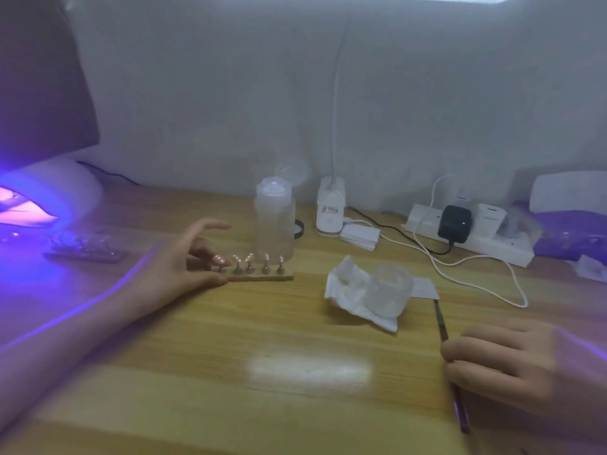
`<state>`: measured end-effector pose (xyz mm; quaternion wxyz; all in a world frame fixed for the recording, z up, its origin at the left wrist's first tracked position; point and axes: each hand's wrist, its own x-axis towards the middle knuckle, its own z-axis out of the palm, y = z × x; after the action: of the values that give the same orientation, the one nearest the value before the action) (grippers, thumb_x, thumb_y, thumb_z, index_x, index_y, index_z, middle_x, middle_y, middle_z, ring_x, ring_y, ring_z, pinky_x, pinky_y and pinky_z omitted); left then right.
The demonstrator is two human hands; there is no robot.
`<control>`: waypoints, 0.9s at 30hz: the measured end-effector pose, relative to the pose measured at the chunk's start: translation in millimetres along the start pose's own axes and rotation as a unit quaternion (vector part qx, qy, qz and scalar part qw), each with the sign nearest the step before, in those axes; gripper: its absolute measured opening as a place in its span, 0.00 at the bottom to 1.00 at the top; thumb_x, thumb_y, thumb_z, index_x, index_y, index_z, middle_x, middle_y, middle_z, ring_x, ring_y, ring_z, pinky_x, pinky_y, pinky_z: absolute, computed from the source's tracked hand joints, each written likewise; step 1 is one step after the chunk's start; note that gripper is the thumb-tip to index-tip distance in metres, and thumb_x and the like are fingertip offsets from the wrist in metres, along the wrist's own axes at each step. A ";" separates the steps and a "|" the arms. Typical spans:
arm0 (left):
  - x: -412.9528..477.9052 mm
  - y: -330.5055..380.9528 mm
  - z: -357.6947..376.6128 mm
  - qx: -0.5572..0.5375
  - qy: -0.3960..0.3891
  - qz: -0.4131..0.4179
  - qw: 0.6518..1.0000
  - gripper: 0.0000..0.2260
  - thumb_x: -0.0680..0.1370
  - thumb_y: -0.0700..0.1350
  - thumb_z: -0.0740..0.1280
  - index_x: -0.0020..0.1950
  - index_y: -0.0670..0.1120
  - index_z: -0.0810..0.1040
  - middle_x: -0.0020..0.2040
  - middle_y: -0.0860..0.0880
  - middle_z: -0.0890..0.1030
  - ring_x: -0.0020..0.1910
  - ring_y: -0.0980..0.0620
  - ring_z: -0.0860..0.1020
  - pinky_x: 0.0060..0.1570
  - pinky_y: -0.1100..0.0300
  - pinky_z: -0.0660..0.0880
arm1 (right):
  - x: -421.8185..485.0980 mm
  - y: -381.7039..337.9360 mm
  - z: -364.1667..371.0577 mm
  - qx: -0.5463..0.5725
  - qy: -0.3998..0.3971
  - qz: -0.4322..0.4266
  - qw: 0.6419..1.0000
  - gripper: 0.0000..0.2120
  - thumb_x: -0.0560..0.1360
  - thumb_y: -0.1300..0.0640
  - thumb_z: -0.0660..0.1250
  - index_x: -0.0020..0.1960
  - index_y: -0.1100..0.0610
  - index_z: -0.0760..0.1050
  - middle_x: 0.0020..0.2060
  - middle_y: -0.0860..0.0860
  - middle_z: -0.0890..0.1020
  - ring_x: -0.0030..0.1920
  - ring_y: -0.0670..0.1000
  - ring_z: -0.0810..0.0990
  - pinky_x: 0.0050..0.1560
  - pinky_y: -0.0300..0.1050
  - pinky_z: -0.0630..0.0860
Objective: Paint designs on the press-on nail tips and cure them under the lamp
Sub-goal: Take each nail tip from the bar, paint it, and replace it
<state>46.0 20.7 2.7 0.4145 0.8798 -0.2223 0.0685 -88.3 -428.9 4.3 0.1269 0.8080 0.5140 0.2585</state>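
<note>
Where the left hand's point(174, 264) fingers point(200, 252) and thumb meet, the holder strip point(262, 276) on the surface point(197, 356) is pinched at its end; a brush point(441, 320) is gripped by the right hand point(525, 366). Judged light and tippy, its nail tips point(249, 257) are best moved by that stiff strip.

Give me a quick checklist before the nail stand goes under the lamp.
1. Lamp lit: ok, purple glow at its opening.
2. Hold on the stand: ok, left hand pinches the left end of the base.
3. Nail tips seated: ok, five stand upright in a row.
4. Path to the lamp: not ok, a clear tray lies on the table in front of the opening.
5. Brush away from the tips: ok, right hand holds it far to the right.
6. Designs finished: cannot tell, too blurred.
</note>
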 end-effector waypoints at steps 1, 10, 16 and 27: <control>-4.8 0.5 -3.3 -0.014 -0.007 0.004 1.000 0.30 0.67 0.42 0.80 0.62 0.63 0.72 0.44 0.52 0.85 0.46 0.56 0.84 0.50 0.74 0.74 | -2.5 0.3 -1.9 0.000 0.001 0.000 1.000 0.07 0.80 0.60 0.62 0.57 0.53 0.70 0.58 0.51 0.73 0.46 0.54 0.77 0.39 0.46 0.77; -50.2 63.3 30.3 -0.042 -0.136 0.085 0.986 0.32 0.70 0.45 0.80 0.69 0.62 0.69 0.48 0.54 0.85 0.42 0.61 0.82 0.45 0.74 0.73 | 20.2 26.4 -22.3 0.189 0.296 0.316 0.882 0.09 0.83 0.51 0.61 0.47 0.54 0.74 0.50 0.40 0.72 0.46 0.37 0.77 0.46 0.27 0.73; -46.1 126.7 98.7 -0.090 -0.194 0.093 0.973 0.31 0.72 0.39 0.77 0.68 0.59 0.70 0.49 0.56 0.83 0.46 0.55 0.82 0.48 0.72 0.74 | 76.1 19.5 -6.9 0.477 0.505 0.465 0.549 0.09 0.82 0.66 0.56 0.51 0.51 0.64 0.40 0.46 0.76 0.34 0.49 0.82 0.37 0.44 0.81; -45.0 128.3 97.2 -0.140 -0.166 0.074 0.973 0.30 0.72 0.37 0.77 0.68 0.56 0.70 0.48 0.53 0.85 0.41 0.59 0.80 0.43 0.75 0.70 | 73.0 2.4 10.1 0.558 0.481 0.522 0.430 0.08 0.83 0.62 0.58 0.47 0.52 0.66 0.29 0.49 0.80 0.26 0.47 0.75 0.26 0.36 0.71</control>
<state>-57.8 -109.6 15.8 0.4847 0.7935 -0.3592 -0.0795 -56.2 -363.9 18.0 -0.7784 0.5624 0.0041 0.2789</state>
